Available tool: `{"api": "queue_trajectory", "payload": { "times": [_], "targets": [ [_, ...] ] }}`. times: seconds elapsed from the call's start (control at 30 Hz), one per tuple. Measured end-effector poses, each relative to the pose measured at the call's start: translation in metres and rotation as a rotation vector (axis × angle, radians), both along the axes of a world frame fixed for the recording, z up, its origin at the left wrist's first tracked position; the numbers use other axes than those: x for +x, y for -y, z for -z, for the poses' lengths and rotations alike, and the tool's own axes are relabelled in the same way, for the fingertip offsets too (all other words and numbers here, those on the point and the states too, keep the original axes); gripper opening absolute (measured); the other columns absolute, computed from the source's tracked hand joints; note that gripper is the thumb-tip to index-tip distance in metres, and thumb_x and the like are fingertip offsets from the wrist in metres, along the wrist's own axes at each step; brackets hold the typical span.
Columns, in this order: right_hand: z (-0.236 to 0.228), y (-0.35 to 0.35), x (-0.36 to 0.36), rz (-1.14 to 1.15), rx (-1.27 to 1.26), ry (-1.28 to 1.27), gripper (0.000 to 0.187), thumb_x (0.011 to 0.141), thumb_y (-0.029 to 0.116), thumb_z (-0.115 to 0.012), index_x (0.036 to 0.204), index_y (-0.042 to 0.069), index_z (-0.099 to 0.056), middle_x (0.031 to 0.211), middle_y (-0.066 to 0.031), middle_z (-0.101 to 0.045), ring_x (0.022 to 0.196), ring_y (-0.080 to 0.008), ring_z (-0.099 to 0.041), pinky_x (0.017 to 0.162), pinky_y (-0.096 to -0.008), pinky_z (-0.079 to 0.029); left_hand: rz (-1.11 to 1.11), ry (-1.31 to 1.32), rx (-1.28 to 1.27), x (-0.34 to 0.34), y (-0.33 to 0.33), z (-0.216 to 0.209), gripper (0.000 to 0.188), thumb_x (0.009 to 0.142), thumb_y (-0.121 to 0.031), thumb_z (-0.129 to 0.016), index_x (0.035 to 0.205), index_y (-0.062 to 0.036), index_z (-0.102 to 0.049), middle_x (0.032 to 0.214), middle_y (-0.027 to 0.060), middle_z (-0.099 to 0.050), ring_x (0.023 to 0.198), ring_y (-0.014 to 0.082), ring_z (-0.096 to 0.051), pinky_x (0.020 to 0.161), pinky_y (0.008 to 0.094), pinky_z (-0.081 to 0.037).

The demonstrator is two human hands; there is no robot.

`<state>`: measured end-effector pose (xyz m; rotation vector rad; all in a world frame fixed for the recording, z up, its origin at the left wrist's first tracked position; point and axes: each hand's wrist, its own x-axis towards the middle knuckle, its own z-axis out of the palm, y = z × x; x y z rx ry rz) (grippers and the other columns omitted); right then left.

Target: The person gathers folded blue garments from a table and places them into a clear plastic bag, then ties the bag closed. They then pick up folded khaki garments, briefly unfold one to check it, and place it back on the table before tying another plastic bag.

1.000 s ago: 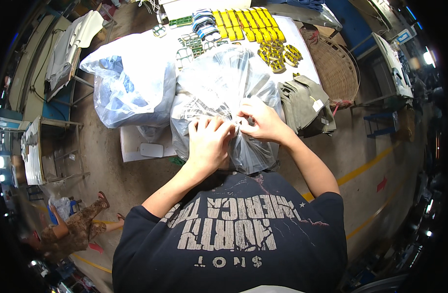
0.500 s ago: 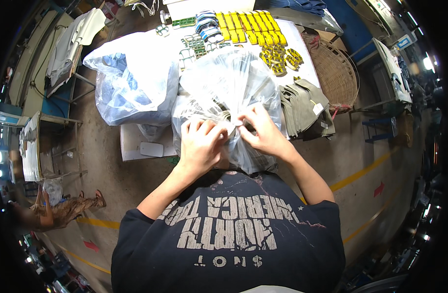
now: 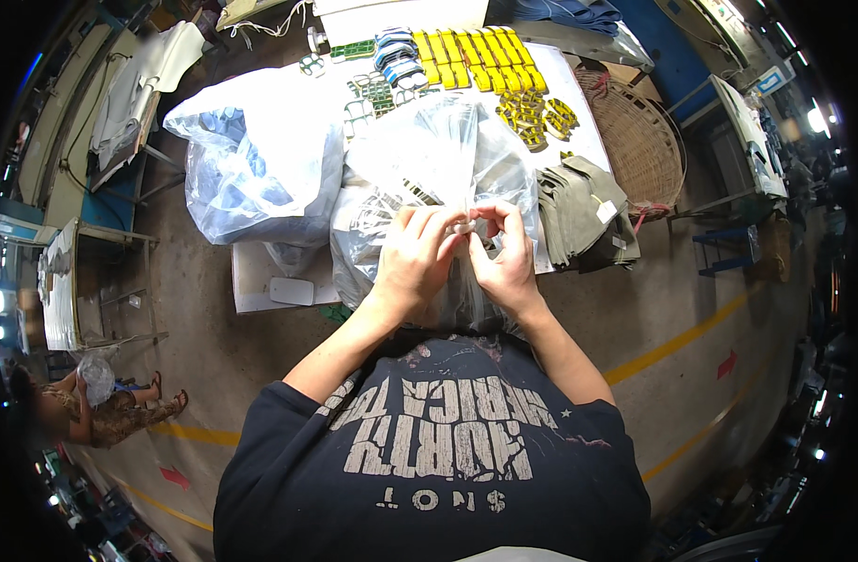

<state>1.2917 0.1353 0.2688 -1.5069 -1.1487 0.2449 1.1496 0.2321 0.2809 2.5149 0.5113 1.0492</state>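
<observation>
**Thin film, tight pinch, crowded table**

Here, both hands up at chest height over a concrete floor, working the gathered mouth of a large clear plastic bag stuffed with pale flat pieces [image 3: 429, 178]. Left hand [image 3: 412, 260] curled nearly closed, fingers and thumb bunching the crinkled film at the neck. Right hand [image 3: 506, 255] likewise closed down, fingertips pinching the same twist of plastic from the other side, thumbs almost meeting. Bag body resting against the near edge of the white-topped work table [image 3: 579, 131], neck drawn toward the chest.

Likely trouble, judged from this:

- Tearing: thin film under two opposed pinches; too hard a pull apart and probably a split at the neck, contents spilling to the floor.
- Slipping: slick plastic, small grip area; a loosened pinch and probably an unravelled twist.
- Toppling: bulky, soft load leaning off the table edge; a tug toward the body could drag it clear of its support.
- Knocking neighbours: second clear plastic sack holding blue and white material [image 3: 251, 169] just beside on the left, folded stack of olive-grey fabric [image 3: 579, 211] just beside on the right, rows of small yellow rectangular pieces [image 3: 471, 61] beyond; a swing of the bag could sweep into any of them.

Whether anything small sits between the fingertips: cannot tell.
</observation>
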Motion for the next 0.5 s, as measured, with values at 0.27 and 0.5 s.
{"api": "queue_trajectory", "payload": {
  "times": [0.27,0.5],
  "targets": [
    [-0.007,-0.009,0.024,-0.238,-0.057,0.224,0.034,0.081,0.002,-0.074,0.114,0.002,-0.073,0.109,-0.0172,-0.072,0.104,-0.0340,-0.068,0.093,-0.0420,-0.057,0.095,0.184,0.013,-0.002,-0.009,0.012,0.039,0.082,0.001,-0.080,0.118,-0.0059,-0.068,0.113,0.0073,-0.072,0.103,0.0247,-0.068,0.091,0.0423,-0.051],
    [0.002,-0.008,0.037,-0.352,-0.196,0.142,0.014,0.085,0.004,-0.071,0.099,-0.001,-0.070,0.095,-0.0159,-0.065,0.091,-0.0286,-0.063,0.085,-0.0365,-0.052,0.087,0.226,-0.045,0.002,-0.005,0.035,0.040,0.081,-0.002,-0.079,0.119,-0.0039,-0.067,0.112,0.0112,-0.071,0.103,0.0323,-0.068,0.093,0.0429,-0.054]
  ]
}}
